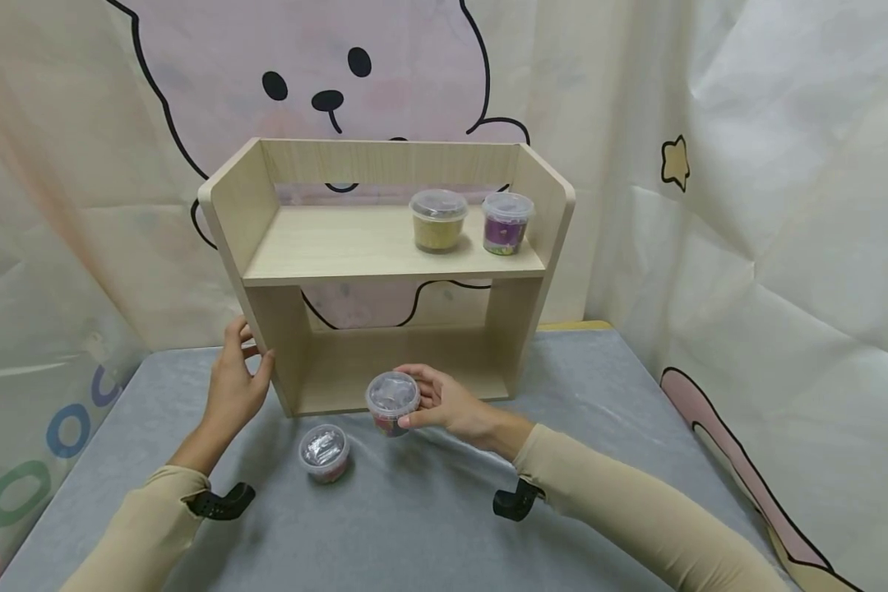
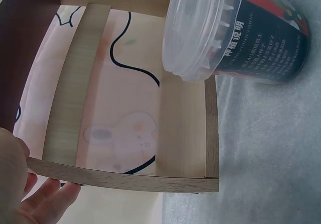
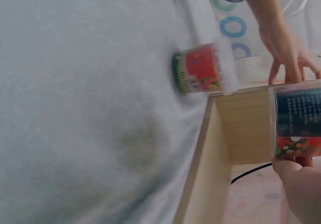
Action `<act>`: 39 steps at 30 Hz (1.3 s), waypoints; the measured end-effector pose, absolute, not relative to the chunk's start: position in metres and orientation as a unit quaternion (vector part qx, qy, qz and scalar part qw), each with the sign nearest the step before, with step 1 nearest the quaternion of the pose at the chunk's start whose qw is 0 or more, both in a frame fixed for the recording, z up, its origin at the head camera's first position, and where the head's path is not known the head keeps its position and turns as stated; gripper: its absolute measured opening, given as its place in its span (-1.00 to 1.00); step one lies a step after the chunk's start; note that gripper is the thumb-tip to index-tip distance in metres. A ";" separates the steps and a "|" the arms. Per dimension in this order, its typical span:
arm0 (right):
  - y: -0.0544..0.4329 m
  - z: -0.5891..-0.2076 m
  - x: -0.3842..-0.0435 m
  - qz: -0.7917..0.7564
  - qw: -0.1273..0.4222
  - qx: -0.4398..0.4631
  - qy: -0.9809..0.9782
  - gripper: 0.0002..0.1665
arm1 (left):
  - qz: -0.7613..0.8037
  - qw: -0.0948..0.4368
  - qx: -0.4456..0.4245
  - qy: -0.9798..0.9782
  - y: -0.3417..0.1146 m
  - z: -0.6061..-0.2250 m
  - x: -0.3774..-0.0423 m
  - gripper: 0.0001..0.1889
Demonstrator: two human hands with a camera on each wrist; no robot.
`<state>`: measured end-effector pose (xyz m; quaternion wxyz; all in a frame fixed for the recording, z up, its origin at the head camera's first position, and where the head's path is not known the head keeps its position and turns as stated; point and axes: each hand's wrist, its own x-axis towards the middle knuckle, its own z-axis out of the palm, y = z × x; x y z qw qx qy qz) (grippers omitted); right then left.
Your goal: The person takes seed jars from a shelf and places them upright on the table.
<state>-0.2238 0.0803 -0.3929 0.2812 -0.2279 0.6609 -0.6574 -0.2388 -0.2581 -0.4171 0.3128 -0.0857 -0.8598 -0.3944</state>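
My right hand point(image 1: 451, 407) grips a lidded clear plastic cup point(image 1: 392, 403) just in front of the wooden shelf's lower level. In the right wrist view this held cup point(image 3: 298, 116) has a dark label with white print and a red band. My left hand point(image 1: 238, 382) holds the left side panel of the small wooden shelf point(image 1: 395, 152), thumb at the front edge and fingers on the outside. Between the hands a second lidded cup point(image 1: 324, 452) stands on the table; its red label point(image 3: 200, 68) shows in the right wrist view.
On the upper level stand a yellow-filled lidded cup point(image 1: 438, 220) and a purple-labelled one point(image 1: 506, 222), both toward the right. A grey-blue cloth point(image 1: 414, 526) covers the table. Printed curtains point(image 1: 784, 205) hang behind and at the sides.
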 end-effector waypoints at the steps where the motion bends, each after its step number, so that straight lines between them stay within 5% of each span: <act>1: 0.081 -0.395 -0.223 -0.657 0.285 -0.229 0.659 -0.11 | -0.394 0.312 -0.086 -0.860 -0.258 -0.417 -0.239 -0.32; 39: 0.066 -0.469 -0.225 -0.648 0.314 -0.227 0.655 -0.10 | -0.404 0.301 -0.066 -0.861 -0.256 -0.415 -0.239 -0.35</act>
